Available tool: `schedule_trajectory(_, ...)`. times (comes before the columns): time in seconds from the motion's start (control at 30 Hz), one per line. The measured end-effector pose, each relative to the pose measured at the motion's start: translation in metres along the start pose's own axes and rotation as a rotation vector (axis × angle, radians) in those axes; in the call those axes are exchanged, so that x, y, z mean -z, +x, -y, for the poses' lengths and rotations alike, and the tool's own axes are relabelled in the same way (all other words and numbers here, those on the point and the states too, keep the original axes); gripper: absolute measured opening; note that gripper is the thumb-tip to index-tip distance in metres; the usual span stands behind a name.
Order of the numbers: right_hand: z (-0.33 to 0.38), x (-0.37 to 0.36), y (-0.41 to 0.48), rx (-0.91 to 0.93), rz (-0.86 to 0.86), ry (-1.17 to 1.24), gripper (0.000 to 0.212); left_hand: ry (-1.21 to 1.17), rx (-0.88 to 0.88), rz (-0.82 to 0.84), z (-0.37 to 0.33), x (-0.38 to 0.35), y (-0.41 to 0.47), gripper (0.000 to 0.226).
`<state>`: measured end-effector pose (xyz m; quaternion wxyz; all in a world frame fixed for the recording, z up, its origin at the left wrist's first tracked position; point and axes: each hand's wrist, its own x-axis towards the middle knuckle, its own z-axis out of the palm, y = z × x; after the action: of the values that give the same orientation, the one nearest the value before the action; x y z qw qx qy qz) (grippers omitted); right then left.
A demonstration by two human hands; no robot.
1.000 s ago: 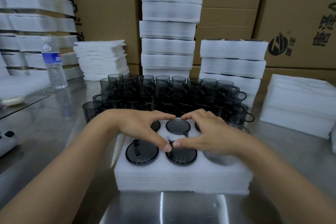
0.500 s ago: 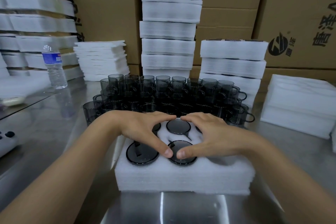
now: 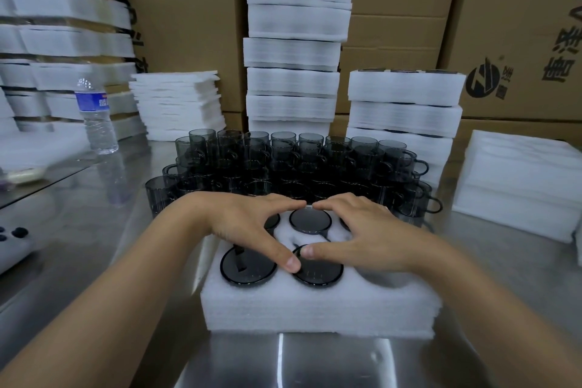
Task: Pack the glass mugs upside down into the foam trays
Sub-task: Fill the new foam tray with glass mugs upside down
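A white foam tray (image 3: 318, 309) lies on the steel table right in front of me. Dark glass mugs sit upside down in its holes; I see the bases of the front-left mug (image 3: 247, 268), the front-middle mug (image 3: 318, 271) and the back-middle mug (image 3: 310, 220). My left hand (image 3: 248, 224) and my right hand (image 3: 365, 230) lie flat over the tray with straight fingers, covering other holes. Both thumbs touch the front-middle mug's base. The front-right hole (image 3: 382, 277) shows no mug base. Behind the tray stands a crowd of upright smoky mugs (image 3: 299, 164).
Stacks of foam trays (image 3: 294, 50) (image 3: 404, 104) rise behind the mugs against cardboard boxes (image 3: 510, 25). Foam sheets (image 3: 178, 104) (image 3: 516, 183) lie left and right. A water bottle (image 3: 96, 116) stands at the left, and a grey device (image 3: 9, 246) at the left edge.
Both hands have spread a little flatter on the tray, and the thumbs have slid nearer onto the front-middle mug. The mug sits lower than one second ago.
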<state>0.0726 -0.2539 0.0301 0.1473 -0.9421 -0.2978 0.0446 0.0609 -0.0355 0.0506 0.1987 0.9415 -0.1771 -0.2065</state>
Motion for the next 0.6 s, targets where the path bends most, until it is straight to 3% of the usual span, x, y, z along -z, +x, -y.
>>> schedule_trajectory(0.07,-0.001,-0.001,0.001,0.006,-0.016,-0.006,0.100,-0.094,-0.012,-0.106,0.001,0.001,-0.003,0.097)
schedule_trajectory(0.17,-0.002,-0.002,0.000,0.010,-0.022,-0.006,0.108,-0.316,-0.045,-0.518,0.010,0.006,-0.003,0.046)
schedule_trajectory(0.23,-0.002,-0.002,0.000,0.013,-0.025,0.009,0.108,-0.271,0.024,-0.791,0.020,0.011,0.000,0.013)
schedule_trajectory(0.27,-0.003,-0.002,0.000,0.014,-0.025,0.012,0.108,-0.211,0.098,-0.866,0.025,0.013,0.000,0.008)
schedule_trajectory(0.33,-0.003,-0.002,0.000,0.016,-0.028,0.009,0.107,-0.047,0.309,-0.892,0.036,0.015,-0.001,0.016)
schedule_trajectory(0.43,-0.003,-0.002,0.000,0.018,-0.029,0.007,0.106,0.160,0.589,-0.754,0.048,0.017,-0.005,0.044)
schedule_trajectory(0.6,-0.003,-0.002,0.000,0.021,-0.022,0.008,0.105,0.197,0.703,-0.690,0.052,0.016,-0.006,0.033)
